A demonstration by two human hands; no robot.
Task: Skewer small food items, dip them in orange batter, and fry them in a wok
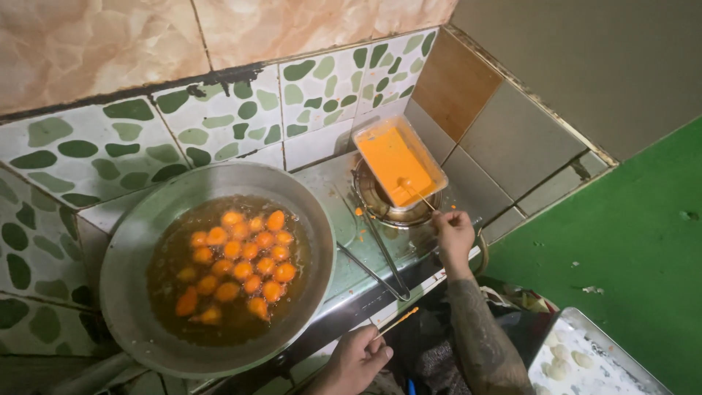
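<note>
Batter tub point(398, 162), rectangular, full of orange batter, sits tilted on the second burner point(391, 205) at the back right of the stove, against the tiled wall point(219, 117). Right hand point(453, 232) is pinched shut on a thin skewer point(418, 194) whose tip sits in the batter, with a coated lump on it. Left hand point(356, 360) is closed around a second stick point(397, 322), orange-tipped, low by the stove edge. Wok point(131, 292) to the left holds hot oil with a cluster of orange balls point(238, 263) frying. Tongs point(380, 260) lie on the stove top between wok and tub. Tray of pale dough pieces point(570, 358) is lower right. Judgement: roll the piece fully in batter, let excess drip over the tub, keep the tub steady, lower into oil close to the surface to limit splash.
</note>
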